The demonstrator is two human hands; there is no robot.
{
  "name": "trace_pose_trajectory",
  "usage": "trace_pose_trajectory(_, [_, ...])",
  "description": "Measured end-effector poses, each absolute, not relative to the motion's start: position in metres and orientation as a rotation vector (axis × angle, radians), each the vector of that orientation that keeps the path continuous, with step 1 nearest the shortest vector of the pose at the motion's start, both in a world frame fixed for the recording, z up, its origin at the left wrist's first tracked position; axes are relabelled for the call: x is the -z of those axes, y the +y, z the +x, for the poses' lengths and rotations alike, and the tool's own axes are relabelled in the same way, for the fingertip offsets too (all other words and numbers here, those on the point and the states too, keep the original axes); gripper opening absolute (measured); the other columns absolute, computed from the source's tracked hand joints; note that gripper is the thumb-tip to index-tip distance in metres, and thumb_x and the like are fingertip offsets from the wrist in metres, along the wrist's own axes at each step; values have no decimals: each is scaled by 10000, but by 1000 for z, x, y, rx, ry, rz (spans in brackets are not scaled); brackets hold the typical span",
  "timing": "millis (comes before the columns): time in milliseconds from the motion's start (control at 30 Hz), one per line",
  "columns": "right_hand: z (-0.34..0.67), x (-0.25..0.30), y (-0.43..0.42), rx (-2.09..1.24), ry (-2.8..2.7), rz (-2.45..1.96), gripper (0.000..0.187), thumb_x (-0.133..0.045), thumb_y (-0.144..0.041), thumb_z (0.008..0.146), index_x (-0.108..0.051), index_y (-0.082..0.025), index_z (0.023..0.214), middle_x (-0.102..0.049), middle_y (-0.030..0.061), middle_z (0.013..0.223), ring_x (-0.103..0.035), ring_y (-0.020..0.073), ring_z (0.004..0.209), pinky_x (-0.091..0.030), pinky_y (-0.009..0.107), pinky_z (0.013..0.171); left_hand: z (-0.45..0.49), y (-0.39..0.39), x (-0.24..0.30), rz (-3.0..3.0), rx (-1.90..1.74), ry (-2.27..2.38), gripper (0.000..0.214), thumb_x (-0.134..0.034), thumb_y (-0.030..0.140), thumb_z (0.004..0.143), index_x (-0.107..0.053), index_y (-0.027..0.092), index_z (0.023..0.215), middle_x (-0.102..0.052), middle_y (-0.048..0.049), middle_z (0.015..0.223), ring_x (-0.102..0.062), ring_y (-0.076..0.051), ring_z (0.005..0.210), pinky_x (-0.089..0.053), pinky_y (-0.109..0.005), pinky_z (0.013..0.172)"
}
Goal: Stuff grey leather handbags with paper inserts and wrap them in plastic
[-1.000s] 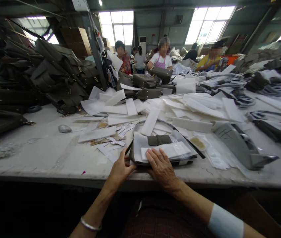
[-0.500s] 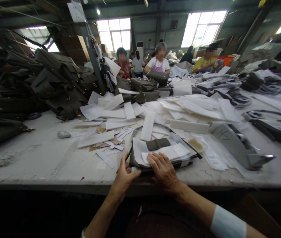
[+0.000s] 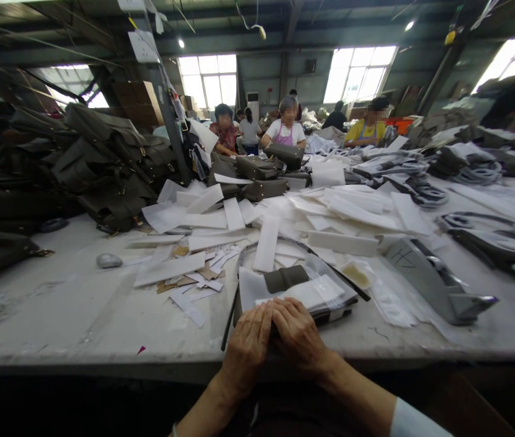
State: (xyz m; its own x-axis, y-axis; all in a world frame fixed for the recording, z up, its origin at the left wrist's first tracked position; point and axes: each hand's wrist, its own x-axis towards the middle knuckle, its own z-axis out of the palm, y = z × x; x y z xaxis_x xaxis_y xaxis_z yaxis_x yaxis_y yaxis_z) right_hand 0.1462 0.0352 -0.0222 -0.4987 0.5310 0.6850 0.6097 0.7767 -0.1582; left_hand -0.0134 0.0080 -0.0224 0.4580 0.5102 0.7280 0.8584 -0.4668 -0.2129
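Observation:
A dark grey-green handbag (image 3: 343, 314) lies flat at the table's near edge, its long strap (image 3: 346, 276) looped around the back. White foam sheeting (image 3: 327, 292) and clear plastic cover its upper face, where a small dark folded piece (image 3: 287, 278) rests. My left hand (image 3: 249, 337) is at the bag's near edge, fingers together and bent over the edge. Side by side with it, my right hand (image 3: 297, 331) curls over the same edge. Both thumbs are hidden below, so what they press on does not show.
A grey tape dispenser (image 3: 425, 279) stands to the right, beside a yellowish block (image 3: 356, 276). White foam strips (image 3: 357, 212) and paper scraps (image 3: 193, 279) litter the middle. Dark bags (image 3: 111, 152) are heaped at left. Several people work across the table.
My left hand has moved right from the bag's left corner to beside my right hand, its fingers now over the near edge. The right fingers have drawn back slightly. The view has tilted up.

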Motion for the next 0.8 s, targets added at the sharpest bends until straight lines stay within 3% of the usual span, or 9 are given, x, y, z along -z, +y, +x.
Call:
trace_pose_trajectory(133, [158, 11, 39, -120, -2324, -869, 369, -584, -188, 828, -626, -154, 1192, -700, 120, 1171, -629, 266, 1112, -471, 449, 1015, -22, 7, 33, -2175, 883, -1125, 399, -394, 49, 949, -538, 62, 1321, -704, -143, 1155, -656, -198, 1100, -526, -321, 957])
trace_pose_trajectory(300, [180, -48, 109, -854, -2050, -1252, 212, -662, -299, 828, -721, -216, 1014, -755, 38, 933, -711, 199, 818, -573, 290, 732, -22, 10, 45, -2201, 1001, -1111, 367, -425, 47, 943, -585, 89, 1270, -701, -145, 1143, -642, -225, 1121, -522, -353, 962])
trace_pose_trajectory(367, [177, -64, 151, -980, -1757, -1487, 402, -707, -266, 782, -658, -178, 1171, -724, 95, 1079, -698, 173, 706, -551, 254, 587, -21, 12, 49, -2212, 1015, -1109, 362, -408, 58, 955, -592, 91, 1265, -699, -145, 1145, -637, -223, 1128, -515, -350, 972])
trace_pose_trajectory(433, [167, -67, 190, -1112, -1546, -1594, 705, -740, -270, 757, -467, -148, 1396, -638, 178, 1249, -664, 139, 584, -504, 243, 461, -22, 12, 51, -2220, 1025, -1093, 365, -390, 68, 964, -594, 92, 1266, -699, -143, 1148, -631, -222, 1137, -514, -347, 975])
trace_pose_trajectory(500, [152, -60, 218, -1196, -1453, -1617, 831, -744, -302, 768, -334, -115, 1466, -622, 218, 1237, -638, 123, 529, -473, 236, 411, -23, 12, 52, -2227, 1026, -1086, 373, -376, 78, 970, -591, 100, 1274, -698, -139, 1154, -628, -218, 1143, -512, -345, 979])
trace_pose_trajectory(633, [122, -40, 239, -1268, -1386, -1614, 607, -725, -281, 797, -484, -97, 1323, -687, 69, 866, -526, 67, 453, -377, 175, 383, -22, 12, 58, -2207, 1038, -1106, 396, -347, 91, 975, -588, 111, 1289, -693, -137, 1173, -619, -219, 1163, -496, -347, 1001])
trace_pose_trajectory(733, [110, -36, 238, -1336, -1429, -1571, 247, -724, -246, 795, -650, -112, 990, -563, -50, 571, -413, 48, 400, -294, 160, 369, -20, 13, 63, -2186, 1057, -1107, 421, -333, 83, 966, -582, 119, 1303, -686, -132, 1194, -610, -229, 1179, -469, -354, 1029])
trace_pose_trajectory(800, [104, -37, 237, -1379, -1480, -1542, 145, -740, -225, 774, -639, -127, 740, -455, -82, 451, -360, 47, 380, -253, 167, 364, -19, 14, 65, -2150, 1078, -1121, 454, -328, 49, 944, -573, 128, 1318, -689, -123, 1192, -614, -230, 1173, -446, -363, 1051])
